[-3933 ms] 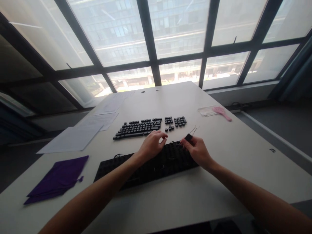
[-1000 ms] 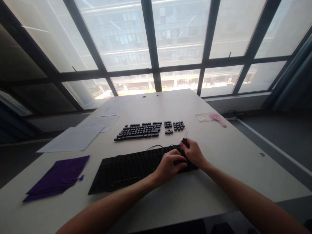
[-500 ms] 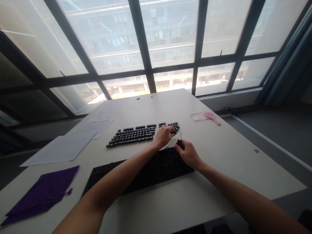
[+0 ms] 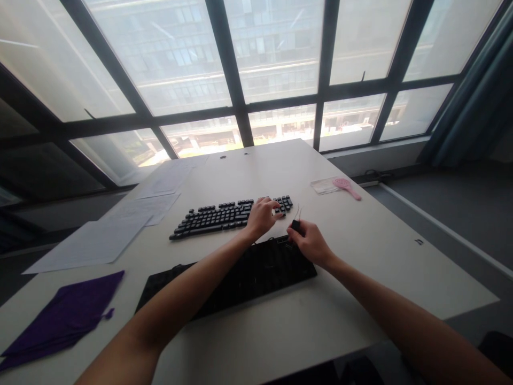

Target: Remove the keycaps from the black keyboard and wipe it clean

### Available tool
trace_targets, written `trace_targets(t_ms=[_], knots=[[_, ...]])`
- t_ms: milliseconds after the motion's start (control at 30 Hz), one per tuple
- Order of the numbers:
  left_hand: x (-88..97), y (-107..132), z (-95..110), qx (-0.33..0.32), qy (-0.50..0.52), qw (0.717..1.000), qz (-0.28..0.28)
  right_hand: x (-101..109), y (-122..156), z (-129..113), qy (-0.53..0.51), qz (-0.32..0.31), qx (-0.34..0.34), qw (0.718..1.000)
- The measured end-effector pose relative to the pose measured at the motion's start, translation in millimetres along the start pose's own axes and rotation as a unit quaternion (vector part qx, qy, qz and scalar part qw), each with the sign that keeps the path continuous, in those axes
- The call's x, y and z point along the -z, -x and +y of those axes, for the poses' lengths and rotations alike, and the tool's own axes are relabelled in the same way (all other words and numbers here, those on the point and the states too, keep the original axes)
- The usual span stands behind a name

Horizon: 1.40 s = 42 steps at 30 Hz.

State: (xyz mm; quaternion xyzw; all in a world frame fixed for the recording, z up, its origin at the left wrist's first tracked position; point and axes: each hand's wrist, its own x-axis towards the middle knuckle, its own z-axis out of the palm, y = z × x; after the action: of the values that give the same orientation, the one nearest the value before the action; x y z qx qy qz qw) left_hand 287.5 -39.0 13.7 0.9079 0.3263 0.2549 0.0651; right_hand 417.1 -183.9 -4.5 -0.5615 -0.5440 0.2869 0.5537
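Black keycaps (image 4: 216,218) lie in keyboard-like rows on the white table, with a smaller block of keycaps (image 4: 286,202) at their right end. Over the gap between these groups is my left hand (image 4: 262,216), its thumb and fingers apart beside the smaller block and nothing seen between them. My right hand (image 4: 310,241) grips the black handle of a wire keycap puller (image 4: 295,224), its thin wires pointing up and away. Below my hands lies a black keyboard (image 4: 256,272), partly covered by my left forearm.
Paper sheets (image 4: 90,247) and a folded purple cloth bag (image 4: 64,315) lie on the left. Towards the right edge, a pink hairbrush (image 4: 342,184) rests by a clear plastic bag (image 4: 323,185). Windows (image 4: 276,53) stand behind the table (image 4: 360,267).
My left hand has let go of a black keycap at the smaller block, and its fingers have spread. My right hand still holds the puller. The view has shifted slightly.
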Motion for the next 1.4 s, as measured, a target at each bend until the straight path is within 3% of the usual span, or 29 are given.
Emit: trace_targets(t_ms=[67, 167, 333, 567, 833, 933, 1033, 1300, 1400], knots=[[10.9, 16.2, 13.1, -0.006, 0.025, 1.000, 0.017, 11.8, -4.6, -5.1, -0.034, 0.002, 0.007, 0.999], [21.1, 54.6, 40.5, -0.026, 0.076, 0.997, 0.000, 29.9, -3.8, -11.9, -0.070, -0.028, 0.011, 0.997], [13.3, 106.7, 71.1, -0.045, 0.154, 0.985, -0.071, 41.9, 22.5, -14.9, -0.051, -0.134, -0.007, 0.990], [2.7, 109.5, 66.5, -0.051, 0.166, 0.982, -0.069, 40.6, 43.4, -13.5, 0.043, -0.181, -0.011, 0.983], [4.2, 113.7, 69.2, -0.047, 0.160, 0.984, -0.066, 47.2, 47.5, -19.7, 0.132, -0.259, 0.093, 0.952], [12.0, 114.0, 74.0, -0.079, 0.149, 0.982, -0.089, 46.9, 54.5, -14.1, 0.169, -0.250, 0.139, 0.943], [17.7, 112.6, 77.7, -0.108, 0.143, 0.976, -0.125, 44.6, 57.4, -5.4, 0.150, -0.194, 0.139, 0.960], [12.6, 108.7, 77.0, -0.090, 0.219, 0.964, -0.125, 38.2, 60.7, 7.7, 0.022, -0.105, -0.022, 0.994], [15.4, 109.0, 78.0, -0.083, 0.255, 0.958, -0.102, 37.2, 64.0, -0.9, 0.067, -0.075, 0.047, 0.994]])
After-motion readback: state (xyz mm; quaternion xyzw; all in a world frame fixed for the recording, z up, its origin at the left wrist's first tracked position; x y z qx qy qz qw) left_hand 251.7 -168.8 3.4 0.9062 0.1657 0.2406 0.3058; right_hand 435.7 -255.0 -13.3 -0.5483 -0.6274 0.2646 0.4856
